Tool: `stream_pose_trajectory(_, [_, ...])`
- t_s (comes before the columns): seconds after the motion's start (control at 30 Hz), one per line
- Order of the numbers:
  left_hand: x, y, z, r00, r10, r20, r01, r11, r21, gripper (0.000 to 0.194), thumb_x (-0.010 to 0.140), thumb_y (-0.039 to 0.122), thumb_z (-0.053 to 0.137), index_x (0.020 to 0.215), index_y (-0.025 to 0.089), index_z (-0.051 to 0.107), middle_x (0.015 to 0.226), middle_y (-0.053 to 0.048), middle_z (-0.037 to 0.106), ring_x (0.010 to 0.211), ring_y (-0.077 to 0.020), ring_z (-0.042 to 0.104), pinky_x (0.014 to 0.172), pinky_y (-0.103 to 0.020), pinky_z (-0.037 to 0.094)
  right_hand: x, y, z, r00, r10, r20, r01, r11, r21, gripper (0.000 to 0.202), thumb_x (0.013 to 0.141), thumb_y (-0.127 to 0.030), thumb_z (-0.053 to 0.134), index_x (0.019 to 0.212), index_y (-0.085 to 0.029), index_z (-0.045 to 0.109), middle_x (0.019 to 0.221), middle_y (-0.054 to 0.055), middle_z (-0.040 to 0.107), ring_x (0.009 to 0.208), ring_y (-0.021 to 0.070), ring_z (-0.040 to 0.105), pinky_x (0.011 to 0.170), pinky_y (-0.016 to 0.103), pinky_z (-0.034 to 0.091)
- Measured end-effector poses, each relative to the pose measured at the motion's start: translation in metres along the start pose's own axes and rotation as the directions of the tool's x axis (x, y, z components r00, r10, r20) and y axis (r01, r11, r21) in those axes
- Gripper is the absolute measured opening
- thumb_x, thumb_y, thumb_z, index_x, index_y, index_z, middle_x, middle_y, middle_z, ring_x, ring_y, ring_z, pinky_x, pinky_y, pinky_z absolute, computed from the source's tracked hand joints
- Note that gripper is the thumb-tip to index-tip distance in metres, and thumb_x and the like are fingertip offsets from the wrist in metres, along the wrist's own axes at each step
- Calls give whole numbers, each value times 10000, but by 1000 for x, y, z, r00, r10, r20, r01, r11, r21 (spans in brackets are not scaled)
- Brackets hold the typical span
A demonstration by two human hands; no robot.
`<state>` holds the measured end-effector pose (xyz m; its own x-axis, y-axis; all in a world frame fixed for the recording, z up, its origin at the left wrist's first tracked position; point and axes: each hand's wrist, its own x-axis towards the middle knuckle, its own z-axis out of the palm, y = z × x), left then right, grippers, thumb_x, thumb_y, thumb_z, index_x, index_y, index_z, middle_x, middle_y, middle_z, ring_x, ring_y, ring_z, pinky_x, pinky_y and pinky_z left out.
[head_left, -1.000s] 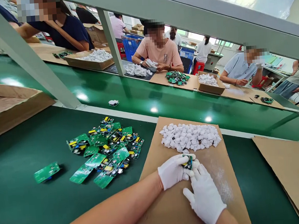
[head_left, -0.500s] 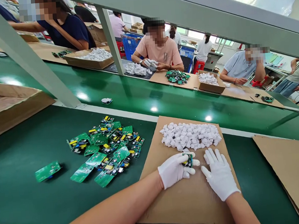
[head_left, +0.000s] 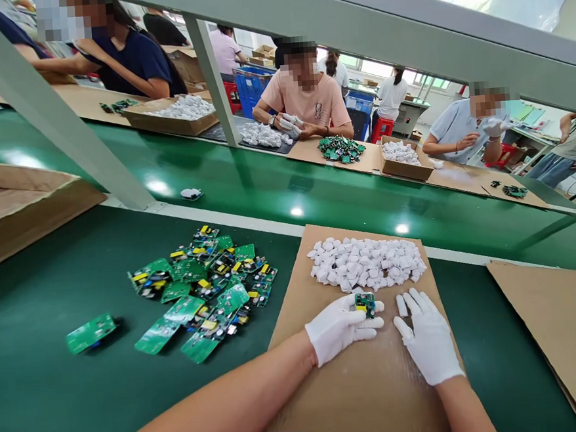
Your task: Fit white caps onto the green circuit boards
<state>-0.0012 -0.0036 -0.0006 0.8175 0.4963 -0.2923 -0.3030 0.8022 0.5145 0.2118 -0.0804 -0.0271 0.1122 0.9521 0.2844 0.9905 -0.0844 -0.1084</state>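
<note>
My left hand (head_left: 342,325), in a white glove, holds a small circuit board (head_left: 364,305) between thumb and fingers. The board has a yellow component and faces up. To its right, my gloved right hand (head_left: 427,338) is open, low over the cardboard sheet (head_left: 350,396), thumb and fingers apart. I cannot tell whether it touches the sheet. Just beyond both hands, a heap of small white pieces (head_left: 367,263) lies on the cardboard. A pile of green circuit boards (head_left: 208,281) lies on the green bench to the left, with one board (head_left: 92,333) apart from it.
A cardboard box (head_left: 35,204) stands at the far left, and more cardboard (head_left: 563,335) lies at the right. Behind the bench runs a green conveyor (head_left: 262,204) carrying a small white-topped item (head_left: 191,194). A slanted metal frame crosses above. Several co-workers sit opposite.
The board in my left hand has turned to show more of its component side. My right hand's fingers have shifted slightly. On the conveyor, the white-topped item has moved left.
</note>
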Motion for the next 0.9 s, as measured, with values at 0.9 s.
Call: stream_pose_trajectory(0.9, [5, -17, -4, 914, 402, -65, -317, 803, 504, 380, 683, 196, 650, 1063, 181, 639, 1050, -57, 638, 1004, -214, 534, 944, -317, 364, -1, -75, -25, 980, 198, 1, -180, 887, 425, 197, 809, -334, 522, 897, -198, 634, 645, 18, 675, 534, 143, 607, 540, 234, 478])
